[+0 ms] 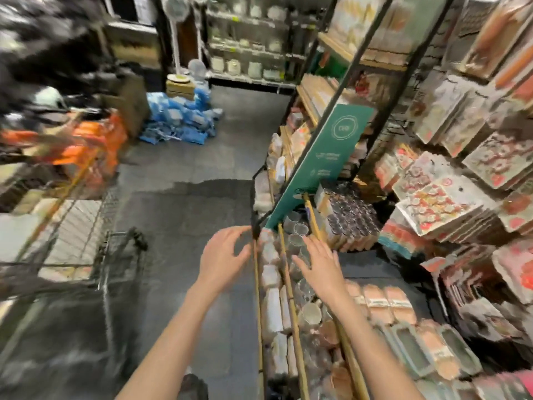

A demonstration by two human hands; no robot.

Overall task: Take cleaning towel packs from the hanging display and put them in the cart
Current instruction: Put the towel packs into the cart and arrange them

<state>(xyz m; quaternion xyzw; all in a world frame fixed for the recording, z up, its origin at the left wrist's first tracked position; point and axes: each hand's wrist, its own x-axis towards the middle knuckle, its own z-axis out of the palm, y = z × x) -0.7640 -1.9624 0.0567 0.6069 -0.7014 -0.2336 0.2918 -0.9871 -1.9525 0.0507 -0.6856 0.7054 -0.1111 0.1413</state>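
Observation:
The frame is blurred by motion. Flat towel packs (438,206) with red and pink floral prints hang in rows on the display at the right. The wire cart (83,226) stands at the left with pale packs lying in its basket. My left hand (223,255) is held out over the aisle floor, fingers spread and empty, near the shelf's black corner post. My right hand (320,267) reaches forward over the low shelf, fingers straight, holding nothing. Both hands are well left of and below the hanging packs.
A low shelf (288,298) with wooden rails carries glass cups, jars and wrapped items under my hands. A green sign panel (323,163) leans along the shelf end. Blue bags (178,116) are piled on the floor far ahead. Orange packs (92,140) sit left.

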